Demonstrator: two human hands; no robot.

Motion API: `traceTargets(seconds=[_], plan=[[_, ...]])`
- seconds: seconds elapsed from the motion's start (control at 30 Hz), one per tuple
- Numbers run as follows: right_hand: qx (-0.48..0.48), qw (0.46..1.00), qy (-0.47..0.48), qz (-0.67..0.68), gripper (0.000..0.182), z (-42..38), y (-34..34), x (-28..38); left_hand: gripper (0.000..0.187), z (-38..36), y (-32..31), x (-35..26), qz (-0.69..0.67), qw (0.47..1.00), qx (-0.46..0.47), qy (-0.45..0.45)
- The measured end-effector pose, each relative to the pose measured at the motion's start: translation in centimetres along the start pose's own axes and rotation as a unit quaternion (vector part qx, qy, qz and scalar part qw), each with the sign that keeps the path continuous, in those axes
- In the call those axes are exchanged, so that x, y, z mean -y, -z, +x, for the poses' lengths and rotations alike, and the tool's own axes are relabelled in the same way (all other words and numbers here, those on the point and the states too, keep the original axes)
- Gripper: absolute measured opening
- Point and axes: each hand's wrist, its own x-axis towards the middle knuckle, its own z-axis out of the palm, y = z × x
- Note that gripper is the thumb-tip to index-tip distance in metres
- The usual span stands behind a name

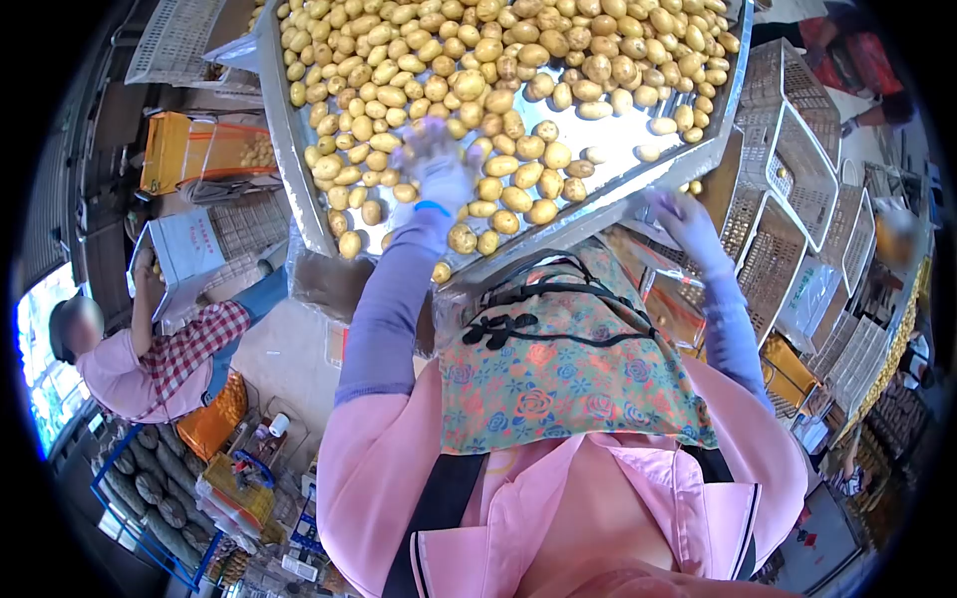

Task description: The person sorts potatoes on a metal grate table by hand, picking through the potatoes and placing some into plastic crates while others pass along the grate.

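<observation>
Many yellow potatoes (528, 174) lie on a metal sorting tray (299, 189) with raised edges. My left hand (437, 164), in a pale glove with a blue band at the wrist, rests over the potatoes at the tray's near left part, its fingers spread. Near the tray's right front edge is my right hand (683, 221), also gloved. It is outside the rim, and its fingers are blurred, so what they touch, if anything, cannot be made out.
White plastic crates (773, 259) stand stacked on the right. An orange crate (164, 154) and a white box (187, 244) are at the left. A person (150, 364) in a checked apron stands there; another person (862, 60) is at the upper right.
</observation>
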Motion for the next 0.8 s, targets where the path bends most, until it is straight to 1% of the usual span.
traceTargets(seconds=[0.03, 0.07, 0.1, 0.13, 0.17, 0.2, 0.27, 0.3, 0.33, 0.37, 0.4, 0.43, 0.47, 0.5, 0.53, 0.57, 0.6, 0.63, 0.67, 0.7, 0.73, 0.77, 0.8], plan=[[0.002, 0.992, 0.052, -0.112, 0.026, 1.7, -1.0, 1.2, 0.084, -0.1, -0.9, -1.1, 0.003, 0.994, -0.043, -0.097], [0.017, 0.978, 0.138, -0.157, 0.033, 4.2, -2.4, -0.5, 0.080, -0.8, 2.0, -3.1, 0.094, 0.989, -0.007, -0.113], [0.006, 0.959, 0.161, -0.232, 0.035, 5.1, -4.4, 0.4, 0.076, -1.9, 3.3, -3.4, 0.075, 0.984, -0.020, -0.161], [-0.010, 0.938, 0.200, -0.284, 0.032, 7.0, -6.8, -1.1, 0.075, -3.5, 4.0, -2.9, 0.028, 0.976, 0.008, -0.214], [0.002, 0.925, 0.165, -0.343, 0.028, 7.7, -8.8, -0.5, 0.074, -5.1, 4.6, -2.1, -0.021, 0.963, 0.039, -0.264], [-0.008, 0.924, 0.165, -0.344, 0.027, 8.5, -10.3, -1.1, 0.074, -6.4, 6.0, -1.2, -0.018, 0.963, 0.041, -0.266], [-0.025, 0.923, 0.169, -0.344, 0.027, 10.7, -11.4, -0.9, 0.068, -6.8, 8.9, 0.3, -0.057, 0.943, 0.140, -0.295], [0.000, 0.925, 0.138, -0.353, 0.024, 11.3, -11.6, -0.4, 0.068, -6.3, 9.7, 0.1, -0.054, 0.943, 0.141, -0.296], [0.026, 0.925, 0.108, -0.362, 0.022, 11.6, -11.8, -0.2, 0.065, -5.5, 10.4, -0.2, -0.087, 0.952, 0.144, -0.255], [0.025, 0.925, 0.110, -0.363, 0.022, 11.8, -11.7, 0.0, 0.062, -4.4, 10.5, -0.4, -0.120, 0.959, 0.143, -0.213], [0.042, 0.955, 0.094, -0.277, 0.019, 12.2, -11.2, 0.1, 0.053, -2.7, 9.3, -0.9, -0.104, 0.956, 0.053, -0.270], [0.061, 0.977, 0.078, -0.191, 0.016, 12.6, -10.6, 0.0, 0.051, -0.9, 8.4, -2.4, -0.073, 0.962, 0.024, -0.261], [0.037, 0.996, 0.067, -0.047, 0.016, 12.9, -10.5, -1.1, 0.049, 0.8, 7.5, -4.1, -0.043, 0.967, -0.003, -0.250], [0.038, 0.996, 0.069, -0.052, 0.016, 13.1, -10.0, -1.1, 0.047, 2.8, 6.5, -5.7, -0.072, 0.979, 0.047, -0.186], [0.058, 0.996, 0.021, 0.059, 0.016, 13.3, -9.6, -0.9, 0.046, 4.2, 5.7, -7.1, -0.100, 0.983, 0.097, -0.121], [0.076, 0.982, -0.026, 0.170, 0.018, 13.6, -9.0, -0.7, 0.046, 5.0, 6.1, -8.8, -0.103, 0.983, 0.093, -0.121], [0.049, 0.979, -0.011, 0.199, 0.023, 13.3, -8.5, 0.4, 0.047, 6.2, 7.2, -10.6, -0.057, 0.982, 0.162, -0.078], [0.046, 0.979, -0.011, 0.196, 0.023, 13.8, -8.4, 0.5, 0.048, 7.1, 7.5, -12.0, -0.011, 0.972, 0.231, -0.035], [-0.011, 0.977, 0.004, 0.213, 0.024, 14.2, -8.3, 0.5, 0.045, 7.4, 5.6, -12.5, 0.002, 0.978, 0.206, -0.040], [-0.068, 0.971, 0.020, 0.230, 0.025, 14.8, -8.3, 0.2, 0.045, 7.7, 5.6, -12.7, 0.002, 0.978, 0.206, -0.042], [-0.100, 0.955, 0.052, 0.275, 0.025, 15.7, -8.3, -0.4, 0.045, 7.8, 5.7, -12.7, -0.018, 0.975, 0.216, -0.046], [-0.103, 0.953, 0.054, 0.280, 0.025, 16.3, -7.8, -1.0, 0.045, 8.2, 5.9, -12.5, -0.035, 0.973, 0.224, -0.051], [-0.038, 0.939, 0.025, 0.342, 0.024, 16.6, -7.2, -1.5, 0.049, 8.3, 5.0, -11.7, -0.075, 0.975, 0.193, -0.080]])
